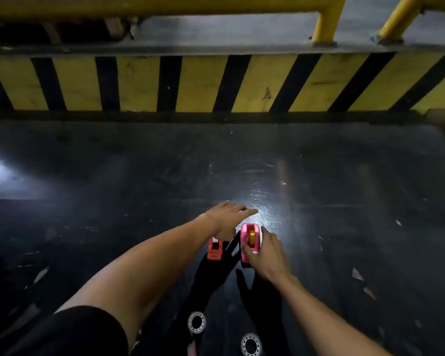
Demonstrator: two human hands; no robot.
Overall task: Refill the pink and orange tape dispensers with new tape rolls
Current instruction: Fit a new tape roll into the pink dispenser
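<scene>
A pink tape dispenser [249, 238] stands on the dark shiny surface [139, 176] with a yellowish tape roll [252, 237] inside it. My right hand [266, 253] grips the dispenser from its right side, fingers wrapped over its near end. To its left stands the orange tape dispenser [214, 250], partly hidden under my left wrist. My left hand [228, 214] reaches forward above the surface beyond both dispensers, fingers stretched out and holding nothing. Two white-rimmed tape rolls [196, 322] [251, 344] lie near the bottom edge.
A yellow-and-black striped barrier [216, 83] runs across the far side, with yellow railing posts [326, 24] above it. Small scraps [357, 274] lie on the surface at the right. A black sleeve [70, 332] covers my upper left arm.
</scene>
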